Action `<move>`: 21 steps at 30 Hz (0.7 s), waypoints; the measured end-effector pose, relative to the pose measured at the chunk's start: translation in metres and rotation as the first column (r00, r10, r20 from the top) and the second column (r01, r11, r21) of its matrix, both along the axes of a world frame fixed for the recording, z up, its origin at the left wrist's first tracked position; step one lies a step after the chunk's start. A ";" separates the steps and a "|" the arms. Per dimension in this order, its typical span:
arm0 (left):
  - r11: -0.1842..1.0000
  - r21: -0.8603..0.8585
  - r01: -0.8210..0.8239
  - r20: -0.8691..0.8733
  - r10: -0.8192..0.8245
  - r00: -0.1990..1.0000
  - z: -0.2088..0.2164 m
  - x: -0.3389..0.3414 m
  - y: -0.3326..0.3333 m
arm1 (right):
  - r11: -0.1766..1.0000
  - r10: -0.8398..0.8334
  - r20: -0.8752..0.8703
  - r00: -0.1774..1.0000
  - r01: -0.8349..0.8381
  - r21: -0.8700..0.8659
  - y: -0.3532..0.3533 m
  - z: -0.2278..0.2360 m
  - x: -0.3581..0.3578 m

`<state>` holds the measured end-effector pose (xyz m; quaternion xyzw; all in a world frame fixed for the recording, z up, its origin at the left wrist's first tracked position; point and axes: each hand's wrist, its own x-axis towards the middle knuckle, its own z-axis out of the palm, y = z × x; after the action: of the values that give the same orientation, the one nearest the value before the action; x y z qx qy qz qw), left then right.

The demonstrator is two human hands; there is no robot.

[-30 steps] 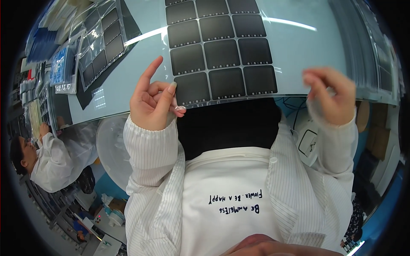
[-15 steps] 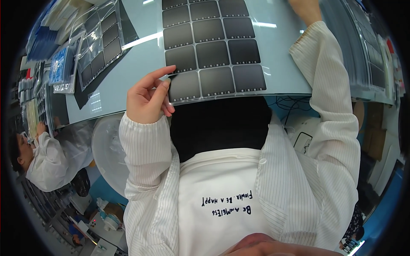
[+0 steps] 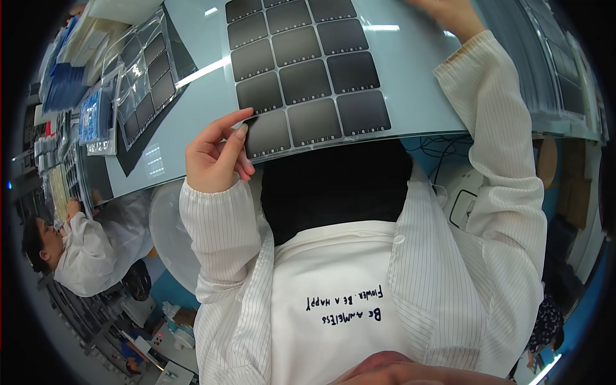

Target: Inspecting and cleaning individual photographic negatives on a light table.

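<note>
A sheet of dark grey rectangular panels [image 3: 312, 122], set in rows of three with pale gaps, lies on the glass-topped table. Its near edge runs along the table's front edge, and the far end leaves the view. My left hand [image 3: 215, 157] is at the sheet's near left corner, thumb and index finger closed on the left edge, other fingers curled. Beyond the sheet's right side, my right hand [image 3: 454, 18] reaches over the table. The top of the picture cuts off its fingers, so what they touch is hidden.
A clear plastic bag [image 3: 142, 74] with similar dark panels lies at the left, near blue packets [image 3: 95, 115] and stacked sheets [image 3: 64, 80]. More stacked panel sheets [image 3: 553, 70] stand at the right. Another person [image 3: 96, 247] sits at the far left. Cables [image 3: 443, 154] hang under the table.
The view has shifted slightly, moving the table and sheet leftward in the picture. My right hand has moved a little left; my left hand keeps its place at the sheet's corner.
</note>
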<state>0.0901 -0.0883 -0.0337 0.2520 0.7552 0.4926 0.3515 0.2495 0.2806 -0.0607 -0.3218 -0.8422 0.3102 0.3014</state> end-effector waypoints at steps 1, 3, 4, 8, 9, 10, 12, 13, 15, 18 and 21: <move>1.000 -0.001 -0.010 -0.001 0.010 1.000 -0.001 0.000 -0.004 | 0.989 0.022 0.068 0.997 -0.012 -0.145 -0.018 0.016 -0.005; 1.000 0.004 -0.005 0.004 0.005 1.000 -0.001 0.000 -0.003 | 0.960 0.038 0.141 0.989 0.003 -0.279 -0.034 0.026 0.000; 1.000 0.001 0.004 -0.025 -0.004 1.000 -0.002 0.001 -0.002 | 0.974 0.049 -0.014 0.999 -0.051 -0.223 -0.039 0.019 0.003; 0.999 0.044 0.003 -0.088 0.001 0.996 -0.008 0.002 -0.008 | 0.935 0.339 0.008 0.941 -0.336 -0.114 -0.097 0.005 0.026; 0.999 0.044 0.007 -0.082 -0.004 0.997 -0.008 0.003 -0.008 | 0.914 0.390 -0.052 0.919 -0.393 -0.101 -0.119 0.013 0.030; 0.999 0.041 -0.009 -0.108 0.014 0.994 -0.009 0.004 -0.008 | 0.886 0.445 -0.118 0.888 -0.456 -0.089 -0.141 0.016 0.027; 0.999 0.040 -0.023 -0.124 0.028 0.992 -0.008 0.004 -0.007 | 0.862 0.506 -0.080 0.859 -0.506 0.023 -0.173 0.016 0.028; 0.999 0.041 -0.010 -0.127 0.015 0.992 -0.008 0.003 -0.007 | 0.844 0.535 -0.016 0.845 -0.533 0.066 -0.181 0.016 0.029; 0.999 0.041 0.003 -0.125 0.002 0.992 -0.008 0.003 -0.006 | 0.895 0.447 -0.020 0.894 -0.447 0.005 -0.185 0.015 0.030; 0.999 0.046 0.006 -0.117 0.000 0.993 -0.006 0.003 -0.007 | 0.943 0.329 -0.034 0.944 -0.326 0.068 -0.164 0.011 0.023; 0.999 0.048 0.018 -0.090 -0.014 0.996 -0.008 0.001 -0.005 | 0.964 0.259 -0.039 0.965 -0.255 0.077 -0.172 0.012 0.025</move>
<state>0.0911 -0.0935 -0.0420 0.2884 0.7558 0.4964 0.3151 0.2742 0.1088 -0.0486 -0.1912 -0.8799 0.3241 0.2903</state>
